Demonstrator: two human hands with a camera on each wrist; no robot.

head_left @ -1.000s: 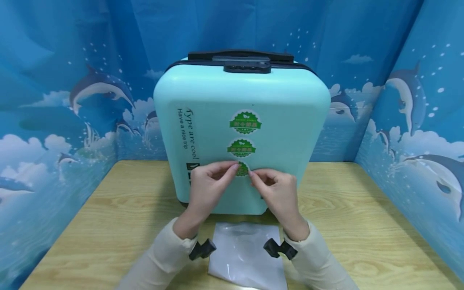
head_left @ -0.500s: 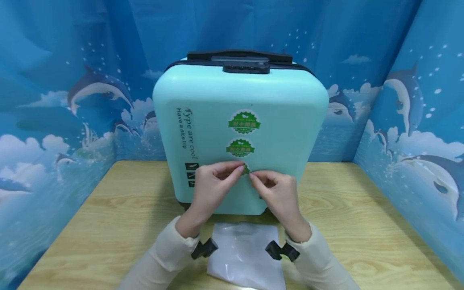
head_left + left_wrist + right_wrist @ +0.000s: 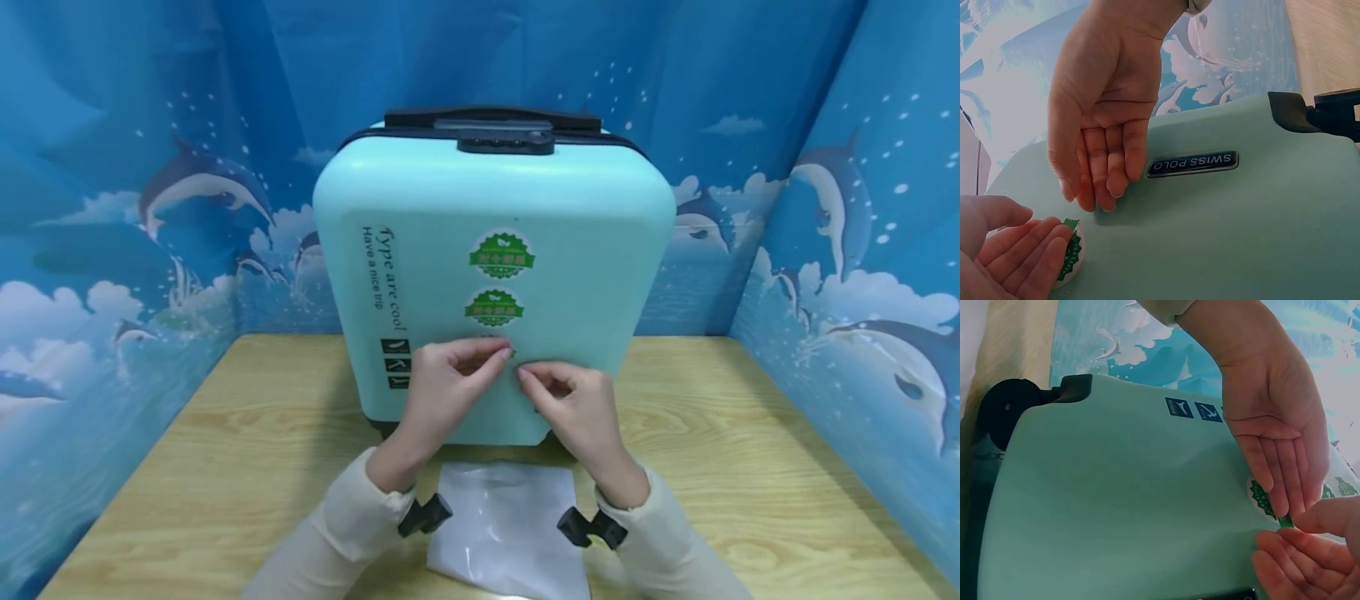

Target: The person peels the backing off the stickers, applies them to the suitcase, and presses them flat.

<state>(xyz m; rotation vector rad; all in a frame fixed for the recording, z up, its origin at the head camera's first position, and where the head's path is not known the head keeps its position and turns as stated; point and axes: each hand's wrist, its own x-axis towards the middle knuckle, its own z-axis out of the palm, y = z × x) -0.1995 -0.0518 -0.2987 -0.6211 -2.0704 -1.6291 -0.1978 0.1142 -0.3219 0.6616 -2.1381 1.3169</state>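
Observation:
A mint-green suitcase (image 3: pixel 442 196) stands upright on the table, its front facing me. Two round green-and-white stickers, an upper one (image 3: pixel 502 254) and a second one (image 3: pixel 494 308), lie flat on it in a column. Below them, my left hand (image 3: pixel 448 383) rests with its fingertips over a third sticker (image 3: pixel 1071 256), hiding most of it in the head view. To the right, my right hand (image 3: pixel 573 404) touches the suitcase with its fingertips beside that sticker's edge. Both hands have relaxed, nearly straight fingers in the wrist views.
A clear plastic sheet or bag (image 3: pixel 506 525) lies on the wooden table (image 3: pixel 247 467) in front of the suitcase. Dark lettering (image 3: pixel 386 279) runs down the suitcase's left side, and a name badge (image 3: pixel 1192 164) sits low on it. Blue dolphin-print curtains (image 3: pixel 225 83) surround the table.
My left fingertips have slid rightward across the third sticker, covering more of it. My right fingertips have come off its right edge and sit slightly lower. The head view has shifted slightly.

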